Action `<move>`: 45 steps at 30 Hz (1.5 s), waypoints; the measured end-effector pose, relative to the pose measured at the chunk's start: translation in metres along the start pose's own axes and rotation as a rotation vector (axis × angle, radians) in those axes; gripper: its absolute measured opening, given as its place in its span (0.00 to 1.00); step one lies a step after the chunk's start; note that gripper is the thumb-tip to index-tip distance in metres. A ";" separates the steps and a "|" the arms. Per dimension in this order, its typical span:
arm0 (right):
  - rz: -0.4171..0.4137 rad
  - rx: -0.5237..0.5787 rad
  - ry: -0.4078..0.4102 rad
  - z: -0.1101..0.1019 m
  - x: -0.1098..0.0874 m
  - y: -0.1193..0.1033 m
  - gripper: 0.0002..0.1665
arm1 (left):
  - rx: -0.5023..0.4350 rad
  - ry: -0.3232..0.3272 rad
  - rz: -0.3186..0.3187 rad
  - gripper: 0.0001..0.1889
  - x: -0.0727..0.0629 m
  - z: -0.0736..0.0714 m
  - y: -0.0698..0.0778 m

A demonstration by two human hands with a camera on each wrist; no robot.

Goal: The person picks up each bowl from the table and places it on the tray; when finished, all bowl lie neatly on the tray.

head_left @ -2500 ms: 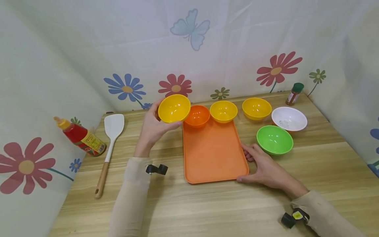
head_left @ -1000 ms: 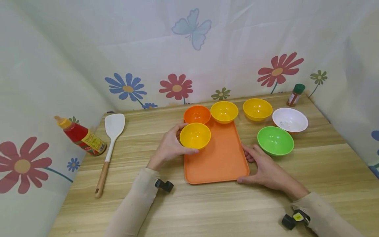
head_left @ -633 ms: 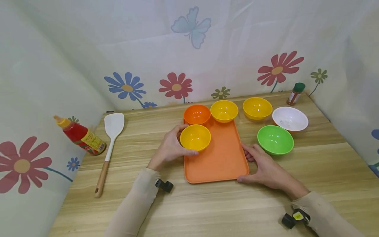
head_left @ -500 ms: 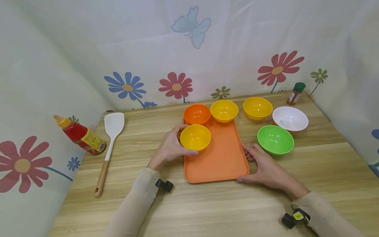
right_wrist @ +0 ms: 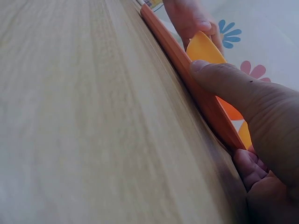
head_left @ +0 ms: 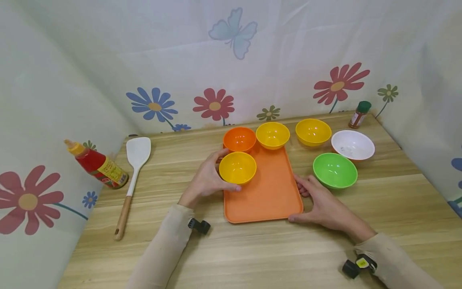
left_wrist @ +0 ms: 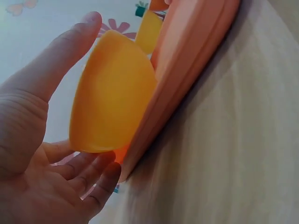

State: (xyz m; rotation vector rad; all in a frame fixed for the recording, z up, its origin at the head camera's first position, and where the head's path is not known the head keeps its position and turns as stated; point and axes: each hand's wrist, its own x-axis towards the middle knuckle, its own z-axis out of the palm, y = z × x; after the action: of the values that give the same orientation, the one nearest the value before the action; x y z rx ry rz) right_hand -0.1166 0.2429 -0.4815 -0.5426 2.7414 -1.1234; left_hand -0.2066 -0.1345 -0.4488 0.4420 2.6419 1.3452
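Front yellow bowl (head_left: 238, 167), head view: glossy, round, upright on the orange tray (head_left: 262, 200), just before a deep-orange bowl (head_left: 240, 139).
Left hand (left_wrist: 28, 149), left wrist view: spread wide around that smooth, curved bowl, thumb straight, without gripping.
Right hand (right_wrist: 275, 121), right wrist view: thumb and curled fingers hold the tray's low rim beside wood-grained tabletop (right_wrist: 93, 121).

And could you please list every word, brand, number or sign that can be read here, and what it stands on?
None can be read for certain.
Sauce bottle: print on its yellow label, too small and blurred.
Spice jar: its label is too small to read.
Yellow sticker on the right wrist camera: dark marks, too small to make out.
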 end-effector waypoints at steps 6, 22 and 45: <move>0.003 0.007 -0.004 0.000 0.001 0.001 0.79 | -0.051 0.050 0.052 0.63 -0.006 -0.014 0.009; 0.019 0.007 -0.005 0.002 0.000 -0.002 0.78 | -0.127 0.255 0.243 0.46 -0.058 -0.051 0.032; 0.005 0.014 0.005 0.001 -0.002 -0.003 0.78 | -0.012 0.079 0.060 0.60 -0.093 -0.002 -0.024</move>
State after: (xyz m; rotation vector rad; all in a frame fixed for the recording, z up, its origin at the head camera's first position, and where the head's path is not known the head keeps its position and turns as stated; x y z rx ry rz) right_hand -0.1142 0.2411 -0.4806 -0.5316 2.7357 -1.1434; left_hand -0.1241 -0.1794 -0.4674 0.4801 2.7034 1.4236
